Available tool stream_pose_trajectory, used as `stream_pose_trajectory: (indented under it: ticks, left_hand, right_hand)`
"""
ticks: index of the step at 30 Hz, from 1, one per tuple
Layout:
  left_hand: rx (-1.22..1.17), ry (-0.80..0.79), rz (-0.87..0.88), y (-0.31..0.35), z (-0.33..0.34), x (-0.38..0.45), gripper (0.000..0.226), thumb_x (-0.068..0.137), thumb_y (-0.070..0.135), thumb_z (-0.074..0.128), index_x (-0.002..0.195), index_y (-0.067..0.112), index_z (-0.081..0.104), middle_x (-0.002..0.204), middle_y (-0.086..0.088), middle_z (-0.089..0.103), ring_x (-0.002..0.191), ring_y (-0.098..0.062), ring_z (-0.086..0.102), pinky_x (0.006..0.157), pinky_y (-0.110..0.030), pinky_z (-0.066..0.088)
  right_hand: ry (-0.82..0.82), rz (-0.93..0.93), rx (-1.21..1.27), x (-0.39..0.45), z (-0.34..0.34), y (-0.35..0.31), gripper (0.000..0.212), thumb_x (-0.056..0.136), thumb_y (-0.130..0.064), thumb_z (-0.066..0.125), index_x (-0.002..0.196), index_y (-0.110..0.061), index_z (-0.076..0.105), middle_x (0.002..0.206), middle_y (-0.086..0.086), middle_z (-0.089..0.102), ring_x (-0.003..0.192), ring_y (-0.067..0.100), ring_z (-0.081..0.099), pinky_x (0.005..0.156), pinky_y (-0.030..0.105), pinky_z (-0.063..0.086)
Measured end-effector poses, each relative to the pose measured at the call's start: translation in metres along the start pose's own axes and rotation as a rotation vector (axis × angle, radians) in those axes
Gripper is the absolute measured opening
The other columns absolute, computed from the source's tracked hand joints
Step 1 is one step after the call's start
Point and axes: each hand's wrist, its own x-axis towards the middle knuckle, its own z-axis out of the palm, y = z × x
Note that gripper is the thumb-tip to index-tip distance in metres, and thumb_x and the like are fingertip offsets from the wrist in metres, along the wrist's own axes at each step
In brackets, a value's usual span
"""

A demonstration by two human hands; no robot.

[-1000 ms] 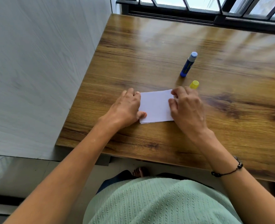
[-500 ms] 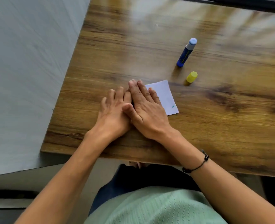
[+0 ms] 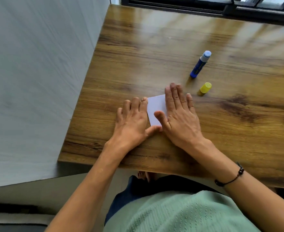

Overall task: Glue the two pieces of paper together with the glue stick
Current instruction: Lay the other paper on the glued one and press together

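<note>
White paper (image 3: 156,106) lies flat on the wooden table (image 3: 154,56); only one sheet face shows, so I cannot tell two pieces apart. My left hand (image 3: 132,120) rests flat at the paper's left edge, thumb touching its near corner. My right hand (image 3: 179,114) lies flat, palm down, over the paper's right part, fingers spread. The blue glue stick (image 3: 199,64) stands uncapped on the table beyond my right hand. Its yellow cap (image 3: 204,88) sits apart, just right of my right fingertips.
A pale wall (image 3: 37,81) runs along the table's left edge. A dark window frame (image 3: 204,7) borders the far edge. The table's near edge sits just under my wrists, with my green top and lap below it.
My right hand has slid rightward across the paper, from beside my left hand to the paper's right part. The left hand stays at the left edge. The camera view shifted.
</note>
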Motion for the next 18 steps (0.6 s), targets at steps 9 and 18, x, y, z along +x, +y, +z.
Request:
stream_pose_trajectory:
  ticks: [9, 18]
  left_hand:
    - [-0.009, 0.02, 0.0, -0.002, 0.002, 0.0, 0.084, 0.077, 0.055, 0.052, 0.141, 0.018, 0.013, 0.134, -0.008, 0.027, 0.118, -0.027, 0.025, 0.097, -0.043, 0.025]
    - [0.006, -0.025, -0.048, 0.003, -0.003, 0.001, 0.091, 0.071, 0.065, 0.053, 0.14, 0.019, 0.015, 0.135, -0.007, 0.029, 0.121, -0.026, 0.025, 0.099, -0.042, 0.028]
  right_hand:
    - [-0.057, -0.127, -0.073, 0.002, 0.01, 0.003, 0.076, 0.079, -0.064, -0.007, 0.142, -0.023, -0.014, 0.156, -0.005, -0.012, 0.139, 0.007, -0.019, 0.114, 0.039, -0.013]
    - [-0.022, 0.139, -0.104, -0.008, 0.004, 0.031, 0.082, 0.083, -0.065, 0.006, 0.143, -0.012, -0.015, 0.156, 0.006, -0.015, 0.141, 0.014, -0.02, 0.113, 0.036, -0.014]
